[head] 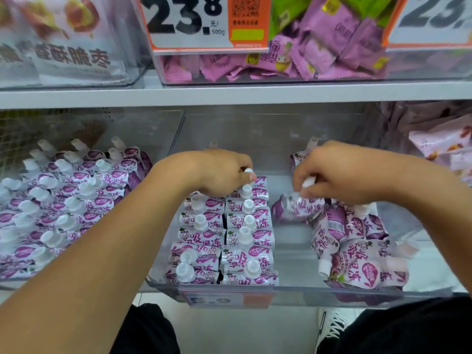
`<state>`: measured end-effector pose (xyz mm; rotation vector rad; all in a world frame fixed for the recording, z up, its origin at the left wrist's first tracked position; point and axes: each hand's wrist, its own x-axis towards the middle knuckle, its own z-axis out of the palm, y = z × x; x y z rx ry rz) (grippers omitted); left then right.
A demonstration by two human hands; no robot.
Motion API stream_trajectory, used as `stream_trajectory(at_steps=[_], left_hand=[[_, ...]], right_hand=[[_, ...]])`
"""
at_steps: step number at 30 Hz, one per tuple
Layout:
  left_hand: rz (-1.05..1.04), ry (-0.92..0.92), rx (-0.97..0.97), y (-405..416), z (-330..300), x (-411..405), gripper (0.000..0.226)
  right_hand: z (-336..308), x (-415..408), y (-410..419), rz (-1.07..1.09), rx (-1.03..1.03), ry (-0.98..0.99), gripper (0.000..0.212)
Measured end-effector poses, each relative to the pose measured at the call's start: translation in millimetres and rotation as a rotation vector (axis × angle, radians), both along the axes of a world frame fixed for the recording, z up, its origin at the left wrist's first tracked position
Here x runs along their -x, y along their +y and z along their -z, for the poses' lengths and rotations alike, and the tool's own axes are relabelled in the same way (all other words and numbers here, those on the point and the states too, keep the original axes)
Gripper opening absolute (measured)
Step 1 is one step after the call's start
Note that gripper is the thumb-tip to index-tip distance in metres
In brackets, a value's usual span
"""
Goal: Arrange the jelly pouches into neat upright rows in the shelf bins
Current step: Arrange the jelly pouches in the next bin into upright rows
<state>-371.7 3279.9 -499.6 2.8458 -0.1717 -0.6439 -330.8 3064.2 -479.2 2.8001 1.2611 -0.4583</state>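
Observation:
Purple-and-white jelly pouches with white screw caps fill a clear shelf bin (293, 292). Two upright rows of pouches (224, 238) stand at the bin's left side. At the back of those rows my left hand (219, 172) pinches the white cap of a pouch (249, 172). My right hand (334, 175) grips the cap of a tilted pouch (298, 208) lifted near the bin's middle. A loose heap of pouches (357, 251) lies on the bin's right side, some flat on their sides.
A second clear bin (176, 129) on the left holds several rows of the same pouches (63, 205). Above, a shelf board (229, 94) carries bins of pink wrapped snacks (306, 54) and price signs. Other snack bags (444, 144) sit at the right.

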Motion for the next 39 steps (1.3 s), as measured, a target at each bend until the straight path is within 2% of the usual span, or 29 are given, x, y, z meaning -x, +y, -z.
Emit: stream_trajectory(at_steps=[4,6,8,13,16,18,20,23,26,29,31,33,36,38,39], left_hand=[[0.014,-0.028,-0.004,0,2,0,0.031],[0.013,-0.037,0.004,0,2,0,0.032],[0.01,-0.04,0.004,-1,2,0,0.031],[0.006,-0.086,0.0,1,2,2,0.028],[-0.079,-0.248,0.034,2,2,1,0.034],[-0.148,-0.354,0.032,5,1,-3,0.031],[-0.156,-0.27,0.018,8,2,-8,0.027],[-0.111,-0.087,-0.022,8,2,-10,0.036],[-0.072,-0.07,-0.144,5,2,-11,0.038],[-0.06,-0.042,-0.247,3,3,-10,0.045],[-0.052,-0.041,-0.298,2,6,-10,0.048],[-0.049,-0.045,-0.328,2,9,-10,0.051],[-0.054,-0.04,-0.327,5,13,-11,0.048],[-0.062,-0.037,-0.317,7,14,-12,0.049],[-0.065,-0.036,-0.31,8,14,-13,0.05]], right_hand=[[-12,-8,-3,0.091,-0.309,-0.177,0.006],[-8,-10,8,0.107,-0.357,-0.308,0.01],[-4,-14,25,0.123,-0.336,-0.338,0.015],[26,-41,63,0.107,-0.347,-0.044,0.012],[39,-56,73,0.056,-0.275,0.124,0.012],[46,-62,75,0.087,-0.328,0.266,0.014],[51,-65,73,0.153,-0.396,0.432,0.029],[55,-66,69,0.268,-0.452,0.605,0.056],[55,-60,67,0.345,-0.525,0.588,0.064],[50,-50,66,0.382,-0.559,0.562,0.059],[39,-39,59,0.32,-0.402,0.403,0.053],[21,-23,42,0.135,-0.099,0.247,0.05],[1,17,15,-0.079,0.329,0.318,0.056],[10,37,7,-0.184,0.535,0.179,0.052],[18,42,5,-0.269,0.564,0.063,0.041]])
